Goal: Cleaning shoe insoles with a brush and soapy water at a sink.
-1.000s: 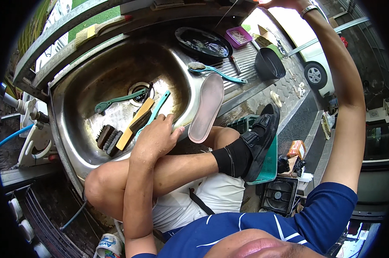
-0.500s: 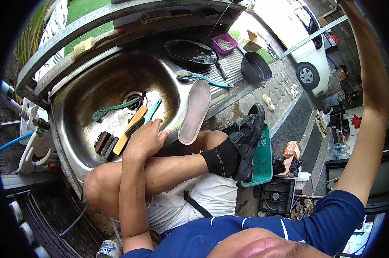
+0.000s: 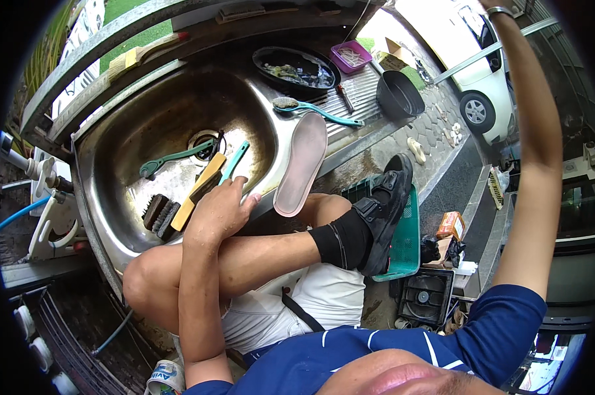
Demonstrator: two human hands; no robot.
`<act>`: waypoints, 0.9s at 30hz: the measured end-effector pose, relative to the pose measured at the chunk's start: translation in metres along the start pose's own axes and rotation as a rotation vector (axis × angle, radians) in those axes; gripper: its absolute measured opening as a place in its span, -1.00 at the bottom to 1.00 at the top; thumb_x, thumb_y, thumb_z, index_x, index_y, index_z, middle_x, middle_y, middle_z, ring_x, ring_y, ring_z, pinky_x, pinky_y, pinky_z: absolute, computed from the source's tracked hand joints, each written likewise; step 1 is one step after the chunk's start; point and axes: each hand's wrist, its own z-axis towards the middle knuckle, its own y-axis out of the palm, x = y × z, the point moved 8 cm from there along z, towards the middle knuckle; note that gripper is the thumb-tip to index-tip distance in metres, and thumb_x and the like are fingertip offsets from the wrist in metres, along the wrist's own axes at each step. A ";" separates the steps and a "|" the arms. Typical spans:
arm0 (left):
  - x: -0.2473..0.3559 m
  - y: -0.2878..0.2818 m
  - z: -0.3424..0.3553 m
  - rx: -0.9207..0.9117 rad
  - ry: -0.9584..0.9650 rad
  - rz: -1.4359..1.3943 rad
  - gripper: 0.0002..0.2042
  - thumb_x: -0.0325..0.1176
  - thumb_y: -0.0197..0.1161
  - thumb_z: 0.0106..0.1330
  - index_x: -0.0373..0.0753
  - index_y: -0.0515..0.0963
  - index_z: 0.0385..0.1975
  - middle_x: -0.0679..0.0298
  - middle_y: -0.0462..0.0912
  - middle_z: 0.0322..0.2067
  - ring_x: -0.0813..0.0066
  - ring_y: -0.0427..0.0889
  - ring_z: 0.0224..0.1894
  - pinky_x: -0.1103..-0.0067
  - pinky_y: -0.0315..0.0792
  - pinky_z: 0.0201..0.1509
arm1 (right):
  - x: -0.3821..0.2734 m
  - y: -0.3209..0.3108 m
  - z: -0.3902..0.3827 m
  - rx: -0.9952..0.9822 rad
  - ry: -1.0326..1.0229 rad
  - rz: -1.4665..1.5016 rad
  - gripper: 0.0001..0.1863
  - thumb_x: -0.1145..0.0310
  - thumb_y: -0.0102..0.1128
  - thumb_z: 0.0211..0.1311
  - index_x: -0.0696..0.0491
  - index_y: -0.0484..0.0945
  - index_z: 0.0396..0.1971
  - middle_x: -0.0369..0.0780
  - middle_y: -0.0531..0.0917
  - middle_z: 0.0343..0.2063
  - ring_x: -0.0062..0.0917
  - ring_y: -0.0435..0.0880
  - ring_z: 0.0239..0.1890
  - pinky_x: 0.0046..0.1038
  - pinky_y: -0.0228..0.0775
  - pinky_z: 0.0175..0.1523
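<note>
Resting across the raised leg [image 3: 264, 259] just in front of the sink [image 3: 106, 164], the left hand [image 3: 213, 214] reaches over its near rim, back upward. Thumb apart from the loosely bent fingers [image 3: 233, 189]; nothing seen clamped between them. Whether the tips touch the teal handle [image 3: 237, 158] below cannot be told. Right arm [image 3: 538, 131] raised well to the right of the sink; right hand [image 3: 491, 4] mostly cut off by the upper edge of view, state of its fingers cannot be told. Metallic band [image 3: 500, 11] at that wrist. Greyish-pink insole [image 3: 301, 164] lies along the right rim of the sink, sole shape slanting, near the left hand but apart from it. Inside the sink: a wooden-handled brush [image 3: 199, 191] beside the teal handle; two dark-bristled brushes [image 3: 159, 217] side by side near the front wall; a green-handled tool [image 3: 172, 158] by the drain [image 3: 202, 138]. On the ribbed counter [image 3: 366, 85] right of the sink: a teal-handled brush [image 3: 320, 113], a wet black oval pan [image 3: 294, 69], a purple basket [image 3: 351, 56] and a black tub [image 3: 399, 95].
</note>
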 end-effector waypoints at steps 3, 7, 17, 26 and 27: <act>-0.007 0.001 -0.003 -0.014 -0.032 -0.011 -0.54 -0.08 0.11 0.43 -0.39 0.45 0.08 -0.18 0.61 -0.08 -0.11 0.57 0.03 0.21 0.43 0.12 | -0.075 0.068 -0.067 -0.381 0.209 0.368 -0.54 -0.11 0.39 0.03 -0.11 0.73 -0.15 -0.19 0.76 -0.18 -0.28 0.74 -0.21 -0.32 0.53 -0.06; -0.010 0.005 0.001 -0.011 -0.030 -0.015 -0.53 -0.06 0.10 0.44 -0.40 0.45 0.05 -0.20 0.61 -0.09 -0.14 0.57 0.02 0.19 0.42 0.11 | -0.131 0.153 -0.140 -0.397 0.409 0.479 -0.45 -0.14 0.44 0.05 0.07 0.69 -0.21 -0.11 0.76 -0.27 -0.34 0.76 -0.24 -0.36 0.54 -0.13; -0.001 -0.002 0.005 -0.012 -0.032 -0.051 -0.50 -0.04 0.09 0.44 -0.38 0.44 0.12 -0.17 0.61 -0.06 -0.12 0.57 0.02 0.19 0.42 0.12 | -0.177 0.255 -0.229 -0.450 0.650 0.672 -0.38 -0.05 0.49 0.06 0.12 0.60 -0.03 -0.04 0.74 -0.19 -0.20 0.73 -0.09 -0.27 0.53 0.04; 0.000 -0.002 -0.003 -0.046 -0.061 -0.029 -0.52 -0.07 0.10 0.44 -0.37 0.44 0.13 -0.14 0.61 -0.08 -0.11 0.57 0.02 0.20 0.42 0.12 | -0.237 0.176 -0.251 -0.402 0.193 0.973 -0.74 0.30 0.37 0.16 0.12 0.52 -0.27 -0.15 0.53 -0.27 -0.27 0.55 -0.07 -0.28 0.44 0.01; 0.000 -0.003 -0.004 -0.047 -0.066 -0.034 -0.52 -0.07 0.10 0.44 -0.37 0.44 0.13 -0.14 0.61 -0.08 -0.11 0.57 0.02 0.20 0.42 0.12 | -0.260 0.175 -0.259 -0.489 0.089 0.977 -0.75 0.32 0.34 0.18 0.11 0.52 -0.23 -0.15 0.56 -0.24 -0.21 0.59 -0.11 -0.25 0.45 0.00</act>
